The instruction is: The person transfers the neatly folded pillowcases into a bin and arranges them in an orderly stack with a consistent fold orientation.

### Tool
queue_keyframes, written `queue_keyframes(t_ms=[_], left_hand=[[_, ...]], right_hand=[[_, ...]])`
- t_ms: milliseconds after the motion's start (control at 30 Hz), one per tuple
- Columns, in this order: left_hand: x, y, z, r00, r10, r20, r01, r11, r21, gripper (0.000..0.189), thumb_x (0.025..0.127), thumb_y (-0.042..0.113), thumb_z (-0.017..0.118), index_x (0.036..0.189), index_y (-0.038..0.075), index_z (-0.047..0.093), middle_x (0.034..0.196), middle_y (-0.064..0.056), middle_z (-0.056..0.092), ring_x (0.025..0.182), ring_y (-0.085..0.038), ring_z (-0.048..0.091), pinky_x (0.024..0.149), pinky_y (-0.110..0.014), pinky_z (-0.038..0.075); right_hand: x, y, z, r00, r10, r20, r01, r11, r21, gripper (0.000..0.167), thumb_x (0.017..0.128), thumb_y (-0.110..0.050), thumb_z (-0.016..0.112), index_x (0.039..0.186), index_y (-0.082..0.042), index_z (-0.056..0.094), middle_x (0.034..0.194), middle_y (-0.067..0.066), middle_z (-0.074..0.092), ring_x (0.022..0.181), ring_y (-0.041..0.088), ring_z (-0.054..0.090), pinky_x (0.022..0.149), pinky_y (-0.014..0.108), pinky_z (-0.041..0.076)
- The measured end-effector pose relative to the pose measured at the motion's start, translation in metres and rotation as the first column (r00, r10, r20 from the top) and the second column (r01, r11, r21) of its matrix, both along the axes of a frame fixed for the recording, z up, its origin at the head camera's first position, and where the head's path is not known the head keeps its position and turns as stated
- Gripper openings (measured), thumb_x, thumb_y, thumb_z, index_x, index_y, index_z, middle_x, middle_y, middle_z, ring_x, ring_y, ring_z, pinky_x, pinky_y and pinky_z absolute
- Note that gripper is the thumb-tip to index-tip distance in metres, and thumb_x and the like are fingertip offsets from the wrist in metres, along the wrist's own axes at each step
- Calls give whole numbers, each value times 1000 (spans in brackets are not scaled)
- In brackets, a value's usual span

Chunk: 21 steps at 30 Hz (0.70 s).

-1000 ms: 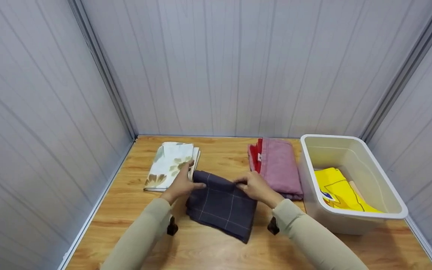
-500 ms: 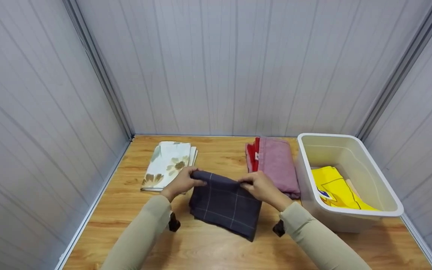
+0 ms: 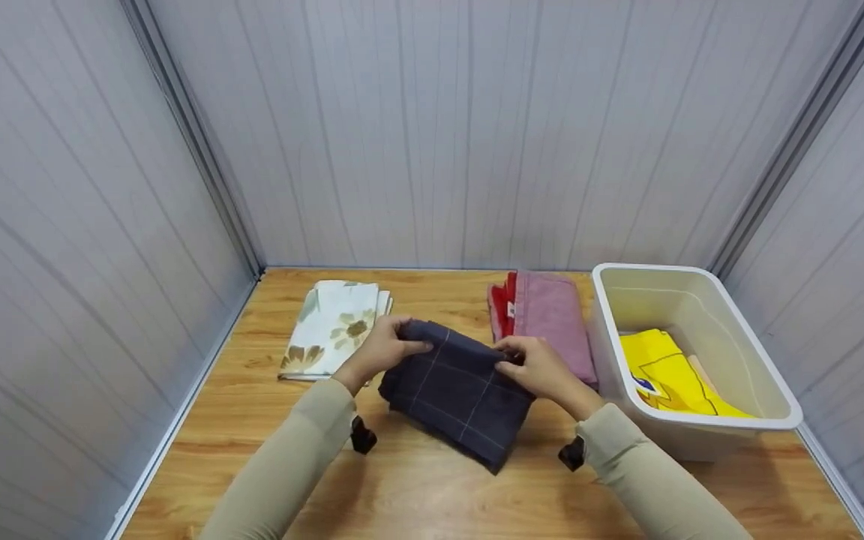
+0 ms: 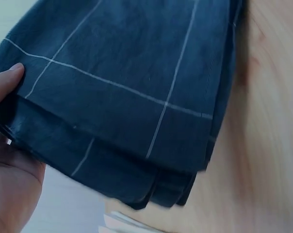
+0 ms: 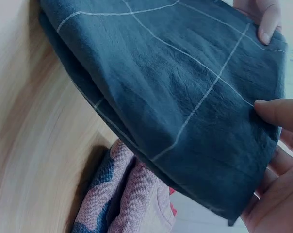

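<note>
A dark navy cloth (image 3: 454, 390) with thin white check lines, folded in layers, hangs between both hands over the wooden table. My left hand (image 3: 381, 349) pinches its upper left edge, thumb on the near face and fingers behind. At the upper right edge my right hand (image 3: 541, 369) grips it the same way. In the left wrist view several folded layers of the cloth (image 4: 122, 97) show along the lower edge. The right wrist view has the thumb (image 5: 277, 112) pressed on the cloth's face, the fingers partly hidden behind it.
To the left lies a folded white floral cloth (image 3: 334, 330). A folded pink cloth (image 3: 552, 311) with a red one (image 3: 505, 304) lies at the back right. Beside them stands a white bin (image 3: 766, 352) with a yellow cloth (image 3: 664, 371) inside. Panelled walls enclose the table (image 3: 252, 450).
Both hands have risen a little and shifted right with the navy cloth, lifting its top edge. A rolled fold at its top has flattened out, and the cloth now hangs tilted.
</note>
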<state>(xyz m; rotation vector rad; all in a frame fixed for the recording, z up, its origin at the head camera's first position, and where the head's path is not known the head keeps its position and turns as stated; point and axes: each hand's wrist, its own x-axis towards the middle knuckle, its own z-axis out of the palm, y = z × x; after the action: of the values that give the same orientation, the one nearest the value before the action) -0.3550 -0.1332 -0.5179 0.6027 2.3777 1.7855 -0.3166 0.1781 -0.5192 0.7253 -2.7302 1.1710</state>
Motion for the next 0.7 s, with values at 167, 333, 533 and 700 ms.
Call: queue_keyframes(t_ms=[167, 333, 533, 700], left_hand=[[3, 14, 17, 999, -37, -25, 37, 999, -32, 12, 94, 5, 83, 104, 3, 77, 87, 4, 74, 76, -12, 68, 72, -28, 54], [6, 29, 30, 992, -85, -98, 80, 996, -48, 10, 93, 6, 84, 96, 1, 75, 85, 5, 71, 75, -12, 64, 73, -27, 51], [5, 37, 39, 985, -111, -132, 108, 994, -30, 13, 91, 6, 85, 98, 0, 76, 87, 7, 71, 77, -9, 65, 74, -25, 53], [2, 26, 36, 987, -136, -89, 132, 990, -45, 25, 89, 11, 89, 110, 3, 78, 94, 0, 76, 80, -13, 73, 74, -29, 61]], right_hand=[[1, -1, 7, 999, 10, 40, -10, 1000, -20, 18, 95, -11, 81, 112, -6, 79, 103, 11, 80, 90, 21, 71, 85, 42, 60], [2, -6, 15, 997, 51, 57, -47, 997, -67, 19, 97, -15, 82, 113, -6, 79, 102, 9, 79, 85, 14, 69, 81, 34, 59], [3, -10, 22, 997, 75, 31, -70, 988, -137, 14, 98, -8, 79, 111, -3, 80, 101, 12, 81, 82, 14, 72, 78, 31, 60], [8, -12, 28, 999, 53, 11, -51, 984, -169, 10, 98, -4, 78, 108, -2, 79, 98, 12, 81, 79, 14, 69, 76, 28, 58]])
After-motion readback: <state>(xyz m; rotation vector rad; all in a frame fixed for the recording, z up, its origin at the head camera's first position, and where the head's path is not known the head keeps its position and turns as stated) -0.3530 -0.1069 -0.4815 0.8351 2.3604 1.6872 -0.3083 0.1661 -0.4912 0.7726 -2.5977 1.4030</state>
